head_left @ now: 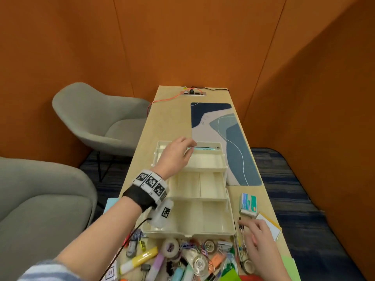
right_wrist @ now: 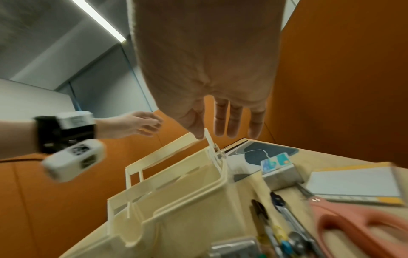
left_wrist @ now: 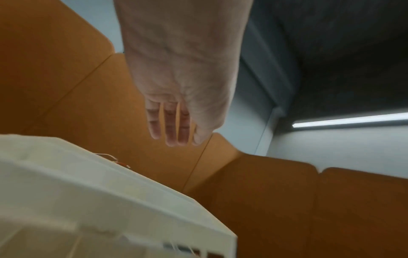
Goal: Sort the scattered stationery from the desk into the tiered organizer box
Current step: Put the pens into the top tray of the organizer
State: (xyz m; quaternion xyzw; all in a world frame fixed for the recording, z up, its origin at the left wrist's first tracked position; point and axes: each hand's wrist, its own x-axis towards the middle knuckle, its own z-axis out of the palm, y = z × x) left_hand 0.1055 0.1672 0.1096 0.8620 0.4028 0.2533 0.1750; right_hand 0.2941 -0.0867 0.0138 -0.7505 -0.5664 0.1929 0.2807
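Note:
The cream tiered organizer box [head_left: 188, 233] [right_wrist: 183, 195] [left_wrist: 88, 192] stands open in three steps at the desk's middle. A teal pen [head_left: 205, 148] lies along the back of the top tier. My left hand [head_left: 189, 151] [left_wrist: 174, 139] hovers over that tier, its fingers straight and empty beside the pen's left end. My right hand [head_left: 246, 224] [right_wrist: 227, 134] is open, fingers spread, above several pens [head_left: 241, 236] [right_wrist: 264, 225] lying right of the box. A pile of stationery [head_left: 182, 258] with tape rolls, highlighters and clips covers the near desk.
A staples box [head_left: 248, 203], a yellow-edged notepad [head_left: 267, 226] and pink scissors [right_wrist: 353, 225] lie to the right. A blue desk mat [head_left: 233, 142] lies behind the box. Two grey chairs [head_left: 95, 118] stand left. Orange walls enclose the desk.

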